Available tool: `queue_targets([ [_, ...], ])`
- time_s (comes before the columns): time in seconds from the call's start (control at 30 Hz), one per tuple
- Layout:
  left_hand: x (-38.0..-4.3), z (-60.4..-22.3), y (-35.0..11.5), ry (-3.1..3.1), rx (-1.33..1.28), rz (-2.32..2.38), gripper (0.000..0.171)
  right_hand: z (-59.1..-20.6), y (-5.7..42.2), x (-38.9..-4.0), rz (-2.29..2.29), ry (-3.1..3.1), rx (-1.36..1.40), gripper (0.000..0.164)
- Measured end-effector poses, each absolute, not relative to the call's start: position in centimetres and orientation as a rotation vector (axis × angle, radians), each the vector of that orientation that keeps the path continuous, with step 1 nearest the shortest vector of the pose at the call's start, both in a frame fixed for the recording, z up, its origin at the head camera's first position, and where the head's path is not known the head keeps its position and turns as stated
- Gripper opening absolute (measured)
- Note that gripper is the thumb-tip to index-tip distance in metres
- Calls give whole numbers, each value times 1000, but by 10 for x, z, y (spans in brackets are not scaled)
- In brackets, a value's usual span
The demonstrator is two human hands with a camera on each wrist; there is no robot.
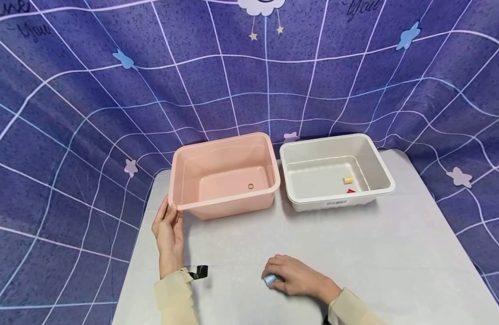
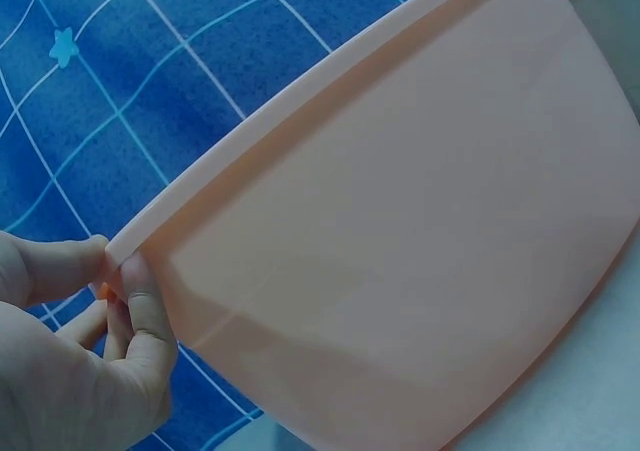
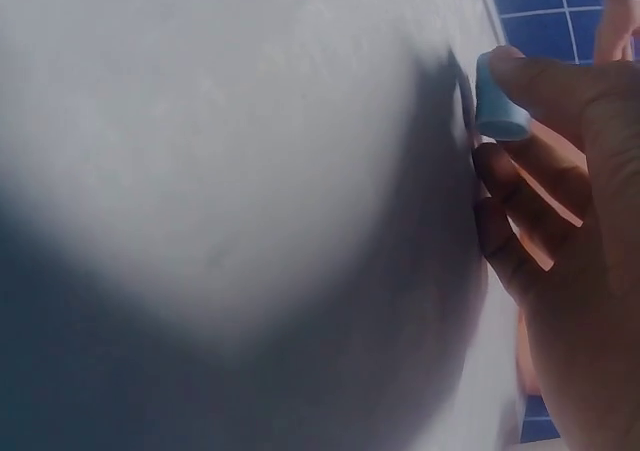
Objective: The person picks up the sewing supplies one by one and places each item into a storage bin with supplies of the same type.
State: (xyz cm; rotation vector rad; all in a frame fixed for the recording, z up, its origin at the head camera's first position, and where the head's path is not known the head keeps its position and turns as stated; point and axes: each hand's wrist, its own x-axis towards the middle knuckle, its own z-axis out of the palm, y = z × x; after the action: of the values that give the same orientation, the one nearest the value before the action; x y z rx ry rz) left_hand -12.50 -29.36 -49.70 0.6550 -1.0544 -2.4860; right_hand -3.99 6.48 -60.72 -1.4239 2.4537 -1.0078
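- The right hand [image 1: 296, 275] lies low on the near middle of the pale grey worktop [image 1: 355, 253], fingers [image 3: 510, 226] curled down around a small light-blue plastic cylinder [image 1: 269, 280].
- The right wrist view shows the small light-blue plastic cylinder [image 3: 497, 99] pinched at the fingertips, right at the worktop [image 3: 220, 121] surface; whether it rests on the worktop or sits just above it cannot be told.
- A cream sleeve [image 1: 355, 311] covers the right forearm at the near edge.
- To the left and a little farther off, the left hand [image 1: 168, 230] stands on edge beside the near left corner of the pink rectangular plastic tub [image 1: 225, 174], with a black strap [image 1: 198, 272] at its wrist.
- In the left wrist view, the left hand [image 2: 80, 371] grips the rim of the pink tub [image 2: 420, 241] at that corner, thumb on one side of the rim and fingers [image 2: 145, 306] on the other.
- The pink tub sits on the worktop in the middle-left, open side up, with a small ring-shaped object [image 1: 251, 186] on its floor towards the right.
- Just beside it on the right, close but seemingly not touching, stands a white rectangular plastic tub [image 1: 334, 171] with a label on its near wall.
- Inside the white tub lie a small tan cylinder [image 1: 347, 179] and, nearer its front wall, a small red piece [image 1: 351, 191].
- Behind and around the worktop hangs a purple-blue cloth [image 1: 90, 113] with a white grid and pale stars.
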Motion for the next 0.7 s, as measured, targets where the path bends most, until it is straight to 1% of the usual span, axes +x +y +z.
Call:
queue_targets([
  [0.23,-125,-497,-294,-1032,655,-2488,56,-601,64,-39,-1103,2417,-1327,20],
  [0.47,-125,-499,-293,-1030,644,-2487,56,-592,63,-39,-1143,2418,-1310,20],
  [0.7,-126,-499,-294,-1015,639,-2488,56,-587,64,-40,-1181,2429,-1252,23],
])
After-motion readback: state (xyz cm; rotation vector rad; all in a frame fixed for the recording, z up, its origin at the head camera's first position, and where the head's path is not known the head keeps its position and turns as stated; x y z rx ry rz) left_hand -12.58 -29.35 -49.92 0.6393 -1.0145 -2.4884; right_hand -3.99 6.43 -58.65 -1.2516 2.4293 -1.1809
